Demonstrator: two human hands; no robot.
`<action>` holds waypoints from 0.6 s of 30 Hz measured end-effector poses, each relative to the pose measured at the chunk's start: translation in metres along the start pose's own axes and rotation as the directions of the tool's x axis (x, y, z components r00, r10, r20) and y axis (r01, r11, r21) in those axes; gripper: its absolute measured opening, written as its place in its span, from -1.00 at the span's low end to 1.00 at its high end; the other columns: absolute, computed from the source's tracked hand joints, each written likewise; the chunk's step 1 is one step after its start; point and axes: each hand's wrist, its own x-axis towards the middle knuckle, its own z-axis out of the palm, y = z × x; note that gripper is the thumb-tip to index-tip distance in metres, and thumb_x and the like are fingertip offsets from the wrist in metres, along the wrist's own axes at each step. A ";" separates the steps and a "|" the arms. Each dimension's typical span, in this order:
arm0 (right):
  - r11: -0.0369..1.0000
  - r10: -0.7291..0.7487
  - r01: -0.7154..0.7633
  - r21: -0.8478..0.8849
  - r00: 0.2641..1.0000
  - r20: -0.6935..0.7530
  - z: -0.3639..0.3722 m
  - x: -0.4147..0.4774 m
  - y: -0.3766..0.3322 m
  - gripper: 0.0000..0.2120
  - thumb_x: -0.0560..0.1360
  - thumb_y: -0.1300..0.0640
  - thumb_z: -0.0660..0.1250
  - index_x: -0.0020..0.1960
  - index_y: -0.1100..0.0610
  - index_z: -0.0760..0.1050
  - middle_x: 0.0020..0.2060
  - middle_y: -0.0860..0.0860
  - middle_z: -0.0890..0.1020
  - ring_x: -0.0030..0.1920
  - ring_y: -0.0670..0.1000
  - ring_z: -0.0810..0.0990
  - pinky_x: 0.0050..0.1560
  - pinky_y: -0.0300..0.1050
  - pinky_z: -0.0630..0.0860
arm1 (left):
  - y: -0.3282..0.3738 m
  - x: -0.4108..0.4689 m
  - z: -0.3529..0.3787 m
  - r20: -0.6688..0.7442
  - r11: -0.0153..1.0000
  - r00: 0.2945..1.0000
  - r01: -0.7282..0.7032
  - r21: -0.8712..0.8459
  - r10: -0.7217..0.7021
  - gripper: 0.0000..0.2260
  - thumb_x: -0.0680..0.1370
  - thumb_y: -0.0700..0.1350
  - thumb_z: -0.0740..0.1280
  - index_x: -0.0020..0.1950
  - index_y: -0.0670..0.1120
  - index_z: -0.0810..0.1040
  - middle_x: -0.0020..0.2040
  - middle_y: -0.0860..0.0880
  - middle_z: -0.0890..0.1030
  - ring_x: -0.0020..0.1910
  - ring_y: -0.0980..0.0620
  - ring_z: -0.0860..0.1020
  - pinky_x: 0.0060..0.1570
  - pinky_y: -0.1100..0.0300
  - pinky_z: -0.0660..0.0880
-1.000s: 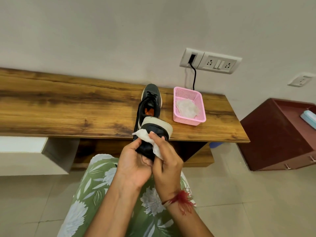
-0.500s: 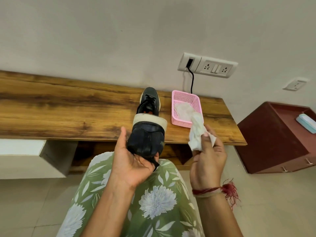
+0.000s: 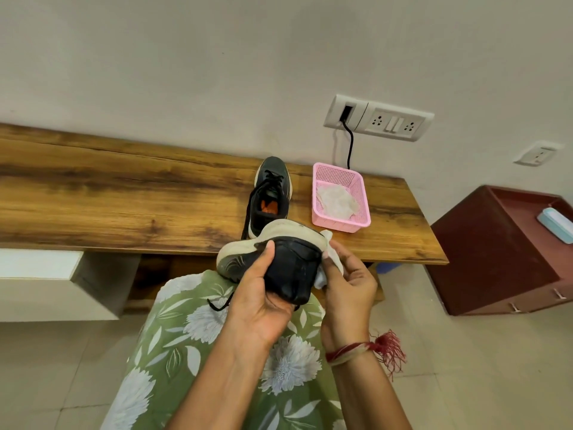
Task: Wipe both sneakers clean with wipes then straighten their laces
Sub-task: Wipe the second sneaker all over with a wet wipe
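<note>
Your left hand [image 3: 260,305] grips the upturned sneaker [image 3: 297,265]; your right hand [image 3: 347,290] pinches a wipe [image 3: 328,236] against its three-o'clock side.

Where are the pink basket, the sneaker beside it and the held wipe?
pink plastic basket [image 3: 341,223]: head view, front wall.
black laced sneaker [image 3: 274,180] beside it: head view, laces.
crumpled white wipe [image 3: 327,237]: head view, top corner.

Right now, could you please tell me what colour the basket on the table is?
The basket is pink; the head view shows it.
</note>
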 end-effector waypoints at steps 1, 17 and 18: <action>1.000 -0.006 0.006 0.002 1.000 -0.010 0.000 0.000 -0.001 -0.75 0.47 0.39 0.31 0.05 0.13 0.58 0.02 0.11 0.65 0.09 0.08 0.61 0.19 0.12 0.50 | 0.000 0.001 0.000 -0.003 1.000 1.000 -0.020 0.012 0.020 -0.77 0.55 -0.06 0.33 0.10 -0.18 0.57 -0.05 -0.20 0.69 -0.04 -0.13 0.64 -0.12 0.04 0.60; 0.793 -0.484 0.499 -0.350 0.864 0.136 0.009 -0.034 -0.007 -0.57 0.40 0.45 0.25 0.18 0.13 0.57 0.07 -0.07 0.63 0.12 -0.21 0.56 0.18 -0.22 0.48 | -0.011 0.004 0.002 -0.107 0.950 0.946 -0.297 0.100 0.307 -0.67 0.45 -0.16 0.44 0.18 -0.22 0.58 0.04 -0.18 0.68 0.01 -0.10 0.66 -0.03 0.07 0.61; 0.729 -0.519 0.548 -0.411 0.833 0.190 0.011 -0.034 -0.005 -0.56 0.38 0.41 0.23 0.19 0.13 0.57 0.09 -0.03 0.63 0.14 -0.17 0.56 0.18 -0.21 0.48 | -0.010 0.004 0.001 -0.131 0.945 0.937 -0.311 0.104 0.323 -0.70 0.44 -0.18 0.45 0.14 -0.23 0.59 0.01 -0.19 0.68 -0.01 -0.11 0.66 0.03 0.02 0.59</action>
